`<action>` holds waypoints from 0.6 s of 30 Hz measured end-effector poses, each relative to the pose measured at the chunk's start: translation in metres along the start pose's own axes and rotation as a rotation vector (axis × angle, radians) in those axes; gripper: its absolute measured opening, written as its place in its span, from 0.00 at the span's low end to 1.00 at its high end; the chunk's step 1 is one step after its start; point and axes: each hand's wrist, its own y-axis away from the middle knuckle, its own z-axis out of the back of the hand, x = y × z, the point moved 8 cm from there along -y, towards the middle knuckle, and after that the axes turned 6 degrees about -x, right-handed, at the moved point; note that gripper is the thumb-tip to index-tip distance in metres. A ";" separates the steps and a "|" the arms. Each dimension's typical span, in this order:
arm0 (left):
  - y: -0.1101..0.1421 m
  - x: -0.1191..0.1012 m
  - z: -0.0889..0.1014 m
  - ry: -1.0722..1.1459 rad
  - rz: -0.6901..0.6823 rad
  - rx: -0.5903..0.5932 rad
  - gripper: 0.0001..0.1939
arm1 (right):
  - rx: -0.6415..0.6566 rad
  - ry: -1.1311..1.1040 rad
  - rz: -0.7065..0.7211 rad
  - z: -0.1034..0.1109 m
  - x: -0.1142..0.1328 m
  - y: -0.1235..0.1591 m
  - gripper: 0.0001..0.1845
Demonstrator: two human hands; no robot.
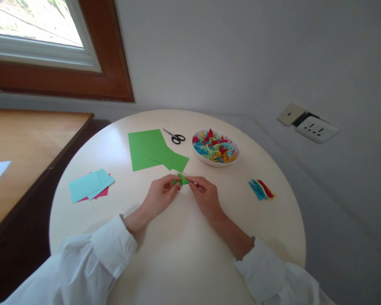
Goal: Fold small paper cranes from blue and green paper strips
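A small folded piece of green paper [183, 179] is held between both hands over the middle of the round white table [178, 262]. My left hand [162, 190] pinches its left side between thumb and fingers. On the other side, my right hand [205, 194] grips the paper's right edge with the thumb and fingertips. The fingers partly cover the paper, so its exact folded shape cannot be made out. Just beyond the hands lie green paper sheets [146, 148], one overlapping another.
Scissors with black handles [177, 138] lie behind the green sheets. A white bowl [206, 160] of colourful folded paper pieces stands at the back right. Light blue sheets [85, 186] over pink ones rest at left, coloured paper strips [262, 189] at right. A wooden desk [31, 144] adjoins left.
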 end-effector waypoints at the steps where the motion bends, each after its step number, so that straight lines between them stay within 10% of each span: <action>1: 0.000 -0.001 0.001 -0.009 -0.002 -0.005 0.10 | 0.003 -0.009 0.003 0.000 0.000 0.000 0.11; 18: 0.002 -0.013 0.011 -0.196 -0.237 -0.124 0.07 | 0.006 0.011 0.011 -0.001 0.000 0.001 0.09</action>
